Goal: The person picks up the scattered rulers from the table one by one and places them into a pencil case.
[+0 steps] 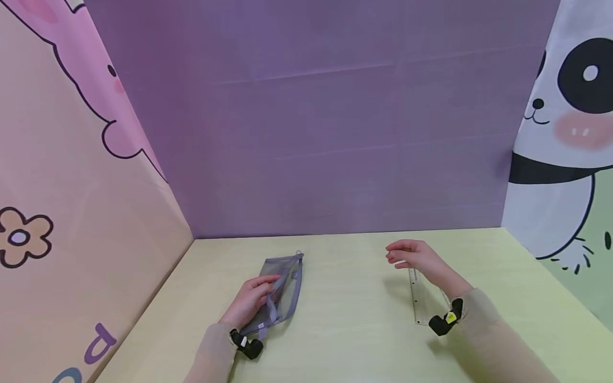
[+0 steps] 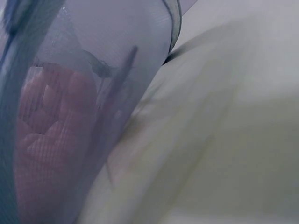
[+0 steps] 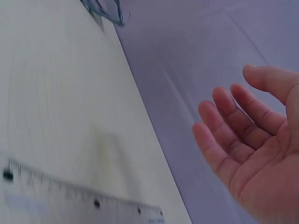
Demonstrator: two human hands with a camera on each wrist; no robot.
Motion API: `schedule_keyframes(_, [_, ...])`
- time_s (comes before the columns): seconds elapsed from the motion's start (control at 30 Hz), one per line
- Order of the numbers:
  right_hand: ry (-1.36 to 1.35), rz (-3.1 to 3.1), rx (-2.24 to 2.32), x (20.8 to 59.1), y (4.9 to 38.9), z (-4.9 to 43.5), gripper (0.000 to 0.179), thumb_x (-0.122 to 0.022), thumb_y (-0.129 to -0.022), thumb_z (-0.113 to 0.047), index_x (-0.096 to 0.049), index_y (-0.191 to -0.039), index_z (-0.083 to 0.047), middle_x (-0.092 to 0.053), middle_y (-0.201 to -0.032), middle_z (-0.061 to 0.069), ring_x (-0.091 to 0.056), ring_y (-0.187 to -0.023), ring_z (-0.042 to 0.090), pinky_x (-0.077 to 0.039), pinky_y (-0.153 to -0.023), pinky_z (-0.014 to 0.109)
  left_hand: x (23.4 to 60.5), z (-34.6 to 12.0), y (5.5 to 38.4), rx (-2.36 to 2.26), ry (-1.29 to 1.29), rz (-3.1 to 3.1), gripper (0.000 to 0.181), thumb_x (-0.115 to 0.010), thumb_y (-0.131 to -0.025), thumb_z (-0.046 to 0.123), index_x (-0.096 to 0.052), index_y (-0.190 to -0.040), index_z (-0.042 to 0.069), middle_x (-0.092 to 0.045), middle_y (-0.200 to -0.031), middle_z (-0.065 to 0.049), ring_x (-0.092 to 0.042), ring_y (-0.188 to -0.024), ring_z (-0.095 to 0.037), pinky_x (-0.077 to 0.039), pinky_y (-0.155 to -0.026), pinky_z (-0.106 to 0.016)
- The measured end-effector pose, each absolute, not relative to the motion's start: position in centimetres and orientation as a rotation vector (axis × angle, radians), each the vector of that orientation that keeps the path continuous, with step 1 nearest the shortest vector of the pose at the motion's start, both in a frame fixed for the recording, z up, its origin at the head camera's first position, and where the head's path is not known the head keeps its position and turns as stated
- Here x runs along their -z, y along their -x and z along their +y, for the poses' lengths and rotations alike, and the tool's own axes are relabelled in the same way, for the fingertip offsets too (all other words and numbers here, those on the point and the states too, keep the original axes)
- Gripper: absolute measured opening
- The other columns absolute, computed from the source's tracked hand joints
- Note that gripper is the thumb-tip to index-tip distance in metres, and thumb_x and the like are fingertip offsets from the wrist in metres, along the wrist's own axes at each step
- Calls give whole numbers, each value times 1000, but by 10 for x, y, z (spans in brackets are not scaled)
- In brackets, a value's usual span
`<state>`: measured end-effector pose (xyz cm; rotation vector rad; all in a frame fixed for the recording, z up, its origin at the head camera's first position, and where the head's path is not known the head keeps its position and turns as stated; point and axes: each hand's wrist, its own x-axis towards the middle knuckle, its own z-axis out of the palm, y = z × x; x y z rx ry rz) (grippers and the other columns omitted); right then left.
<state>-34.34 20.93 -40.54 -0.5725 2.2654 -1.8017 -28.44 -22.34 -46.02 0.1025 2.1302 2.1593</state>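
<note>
My left hand (image 1: 251, 300) grips a grey-blue see-through mesh zipper pouch (image 1: 287, 306), tilted over the left half of the table. In the left wrist view, curled fingers (image 2: 58, 102) show through the mesh (image 2: 135, 28); a dark slender shape lies along the pouch beside them. A small ring hangs at the pouch's far upper corner. Raised over the right half of the table, my right hand (image 1: 423, 260) has loosely bent fingers and holds nothing. Below it lies a clear ruler (image 1: 415, 300), partly hidden by the wrist and its camera; black marks run along the ruler (image 3: 88, 198) in the right wrist view.
The pale yellow table (image 1: 349, 319) ends at a purple back panel (image 1: 335, 133). A cartoon-printed panel (image 1: 96, 213) stands along the left side, and a panda-printed panel (image 1: 551, 213) along the right.
</note>
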Motion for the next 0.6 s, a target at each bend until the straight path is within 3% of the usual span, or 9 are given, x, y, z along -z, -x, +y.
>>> schedule_keyframes(0.2, [591, 2371, 1709, 414, 339, 237, 46, -62, -95, -16, -51, -126, 16, -56, -122, 31, -62, -99, 12, -50, -86, 29, 461, -224, 281, -2145, -84, 2153, 37, -54, -90, 4, -60, -124, -9, -52, -129, -11, -44, -102, -18, -40, -82, -29])
schedule_keyframes(0.4, [586, 2468, 1641, 420, 333, 257, 45, -61, -95, -16, -52, -128, 14, -55, -125, 30, -60, -103, 10, -47, -88, 25, 461, -224, 283, -2157, -98, 2132, 38, -53, -90, 3, -58, -126, -10, -54, -117, -5, -43, -84, -13, -40, -67, -23])
schedule_keyframes(0.53, [542, 2511, 1592, 423, 330, 265, 47, -64, -93, -17, -52, -129, 12, -55, -128, 28, -57, -112, 22, -44, -89, 23, 460, -223, 284, -2167, -100, 2120, 39, -53, -90, 4, -58, -126, -10, -54, -119, -5, -43, -83, -13, -40, -67, -23])
schedule_keyframes(0.6, [535, 2528, 1565, 425, 329, 267, 48, -65, -92, -17, -53, -129, 11, -55, -129, 27, -54, -118, 31, -44, -92, 28, 461, -223, 284, -2176, -87, 2120, 38, -54, -89, 3, -59, -125, -10, -54, -120, -6, -44, -85, -14, -40, -68, -23])
